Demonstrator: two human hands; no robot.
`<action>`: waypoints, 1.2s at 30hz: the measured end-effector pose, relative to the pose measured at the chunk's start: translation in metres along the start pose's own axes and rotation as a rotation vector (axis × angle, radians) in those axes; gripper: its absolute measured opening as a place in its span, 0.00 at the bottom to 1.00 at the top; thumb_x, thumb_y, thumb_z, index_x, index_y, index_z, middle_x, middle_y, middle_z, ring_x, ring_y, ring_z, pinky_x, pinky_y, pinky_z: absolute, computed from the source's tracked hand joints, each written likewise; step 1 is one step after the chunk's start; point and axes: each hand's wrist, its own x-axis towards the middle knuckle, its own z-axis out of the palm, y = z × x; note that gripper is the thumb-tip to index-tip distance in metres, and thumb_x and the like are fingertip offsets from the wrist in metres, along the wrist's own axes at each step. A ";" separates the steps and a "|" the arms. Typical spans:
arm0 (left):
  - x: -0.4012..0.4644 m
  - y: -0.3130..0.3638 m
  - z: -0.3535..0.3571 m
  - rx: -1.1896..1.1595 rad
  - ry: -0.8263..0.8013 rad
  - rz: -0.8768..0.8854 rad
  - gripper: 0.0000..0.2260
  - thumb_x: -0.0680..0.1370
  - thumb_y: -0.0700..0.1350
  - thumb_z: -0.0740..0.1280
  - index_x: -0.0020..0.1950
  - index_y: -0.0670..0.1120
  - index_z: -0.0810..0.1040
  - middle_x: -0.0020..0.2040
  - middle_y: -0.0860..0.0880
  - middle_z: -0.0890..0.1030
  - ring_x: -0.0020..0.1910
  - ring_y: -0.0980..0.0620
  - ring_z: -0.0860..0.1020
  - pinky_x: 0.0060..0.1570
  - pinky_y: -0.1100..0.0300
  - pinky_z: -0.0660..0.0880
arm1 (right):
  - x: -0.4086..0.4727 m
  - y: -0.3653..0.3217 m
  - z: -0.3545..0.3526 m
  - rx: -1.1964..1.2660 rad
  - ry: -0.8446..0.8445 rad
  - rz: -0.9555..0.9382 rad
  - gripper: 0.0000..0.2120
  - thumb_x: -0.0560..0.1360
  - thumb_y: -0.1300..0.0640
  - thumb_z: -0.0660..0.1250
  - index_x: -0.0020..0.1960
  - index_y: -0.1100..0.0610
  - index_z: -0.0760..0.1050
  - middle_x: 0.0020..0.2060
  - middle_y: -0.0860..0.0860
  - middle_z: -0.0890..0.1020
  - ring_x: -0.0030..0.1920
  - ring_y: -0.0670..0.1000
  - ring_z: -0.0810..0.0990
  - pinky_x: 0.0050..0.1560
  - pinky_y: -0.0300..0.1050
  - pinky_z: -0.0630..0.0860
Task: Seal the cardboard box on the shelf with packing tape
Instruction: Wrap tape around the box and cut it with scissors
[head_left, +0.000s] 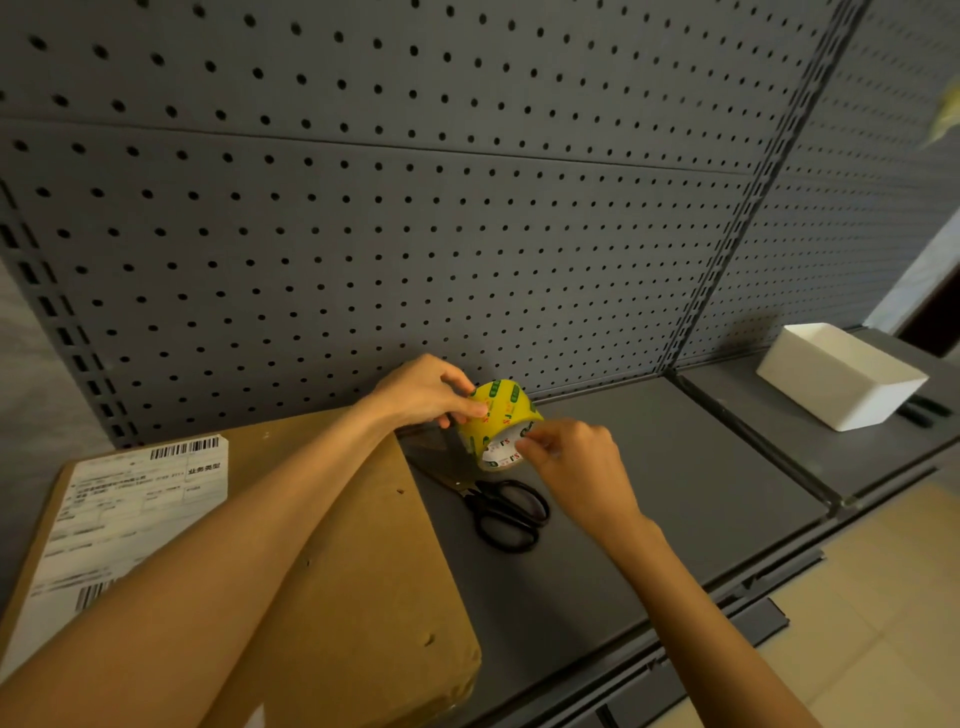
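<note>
The light is dim and warm. The wide lens bends the pegboard (363, 208) lines near the edges. A yellow thing (943, 117) at the top right is blurry. Soft shadows lie under the arms.

Both bare forearms reach forward from the bottom of the view and draw toward each other. The left arm runs long and straight from the lower left corner up toward the middle, its wrist bent slightly. The left hand (423, 392) is turned palm down, fingers curled, with the thumb and fingertips pinching a roll of tape (500, 422) from the top and left. The right arm comes in from the lower right corner, angled up and to the left. The right hand (574, 457) has its back toward the camera, and its curled fingers pinch at the near rim of the roll.
</note>
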 end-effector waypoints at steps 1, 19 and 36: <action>0.000 0.000 0.000 0.011 0.001 0.004 0.15 0.70 0.49 0.75 0.53 0.46 0.80 0.39 0.50 0.84 0.35 0.55 0.81 0.36 0.62 0.76 | 0.003 -0.001 -0.004 0.008 0.012 -0.002 0.08 0.75 0.52 0.67 0.48 0.54 0.83 0.41 0.52 0.84 0.42 0.54 0.80 0.44 0.51 0.78; -0.007 0.008 0.005 0.321 0.090 0.160 0.13 0.70 0.53 0.74 0.53 0.57 0.80 0.40 0.58 0.82 0.42 0.59 0.79 0.46 0.58 0.74 | 0.040 0.007 0.002 -0.240 -0.167 -0.235 0.29 0.70 0.52 0.74 0.68 0.55 0.70 0.64 0.52 0.73 0.64 0.53 0.70 0.58 0.46 0.70; -0.004 0.004 -0.002 0.250 0.054 0.077 0.11 0.77 0.44 0.67 0.60 0.51 0.79 0.53 0.51 0.83 0.52 0.57 0.79 0.58 0.57 0.74 | 0.041 0.015 0.017 -0.110 -0.158 -0.287 0.22 0.70 0.56 0.74 0.62 0.55 0.76 0.60 0.52 0.78 0.63 0.53 0.69 0.69 0.48 0.63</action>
